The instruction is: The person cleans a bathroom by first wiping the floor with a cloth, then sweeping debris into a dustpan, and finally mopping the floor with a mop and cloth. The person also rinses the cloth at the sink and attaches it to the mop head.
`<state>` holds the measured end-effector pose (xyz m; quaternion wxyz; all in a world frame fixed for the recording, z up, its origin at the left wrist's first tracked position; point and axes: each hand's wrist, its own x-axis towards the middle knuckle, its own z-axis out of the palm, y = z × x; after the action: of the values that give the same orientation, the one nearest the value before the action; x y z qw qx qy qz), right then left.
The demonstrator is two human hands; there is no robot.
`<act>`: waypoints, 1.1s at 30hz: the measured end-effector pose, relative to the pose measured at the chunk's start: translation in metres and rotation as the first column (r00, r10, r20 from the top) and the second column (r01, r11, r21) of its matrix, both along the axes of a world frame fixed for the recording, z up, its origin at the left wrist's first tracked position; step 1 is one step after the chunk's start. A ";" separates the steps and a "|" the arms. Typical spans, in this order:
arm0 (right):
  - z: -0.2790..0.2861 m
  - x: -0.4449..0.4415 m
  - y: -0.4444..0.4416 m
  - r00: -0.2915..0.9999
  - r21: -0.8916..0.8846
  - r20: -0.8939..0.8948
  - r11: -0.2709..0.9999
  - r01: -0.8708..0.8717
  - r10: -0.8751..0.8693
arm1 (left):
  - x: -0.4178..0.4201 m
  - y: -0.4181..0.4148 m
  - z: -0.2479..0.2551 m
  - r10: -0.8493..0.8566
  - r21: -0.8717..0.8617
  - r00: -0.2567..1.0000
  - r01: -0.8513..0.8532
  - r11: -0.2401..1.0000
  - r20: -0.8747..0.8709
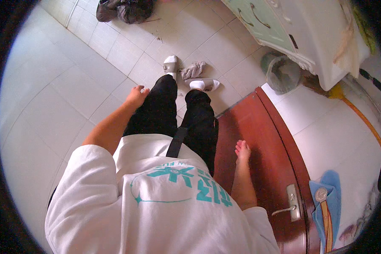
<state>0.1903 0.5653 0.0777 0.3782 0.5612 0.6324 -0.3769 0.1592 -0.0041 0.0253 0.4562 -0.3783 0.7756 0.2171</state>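
My left hand (137,96) hangs beside my left thigh, holding nothing, its fingers loosely bent and apart. My right hand (243,151) is in front of a red-brown door (257,139), with the fingers slightly curled and nothing visible in them. On the tiled floor, a crumpled greyish cloth (194,70) lies between my two feet. I wear a slipper on each foot over white socks, the left slipper (170,65) pointing ahead and the right slipper (211,85) turned outward.
Dark plastic bags (127,11) lie ahead on the floor. At right stand a cabinet with pale green fronts (257,19), a lined waste bin (283,74) and an orange-handled cleaning tool (362,117). A metal door handle (285,209) juts out near a blue fabric item (331,190).
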 end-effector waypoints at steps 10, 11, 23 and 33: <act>0.002 -0.047 -0.148 0.736 0.002 -0.254 0.761 -0.648 0.627 | 0.063 -0.168 -0.004 0.303 0.103 0.950 -0.296 0.950 -0.069; 0.004 -0.066 -0.167 0.727 -0.026 -0.284 0.753 -0.657 0.625 | 0.078 -0.183 -0.006 0.327 0.085 0.941 -0.321 0.943 -0.080; 0.031 -0.175 -0.289 0.729 -0.055 -0.222 0.738 -0.673 0.648 | 0.213 -0.162 0.014 0.613 0.065 0.790 -0.611 0.789 -0.019; 0.060 -0.185 -0.208 0.665 0.083 -0.222 0.694 -0.715 0.713 | 0.195 -0.135 -0.039 0.753 0.271 0.632 -0.704 0.657 -0.183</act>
<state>0.0057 0.3573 0.1374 0.4203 0.2177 0.8396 -0.2664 0.3537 -0.1393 -0.0137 0.2459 -0.5840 0.5896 0.5008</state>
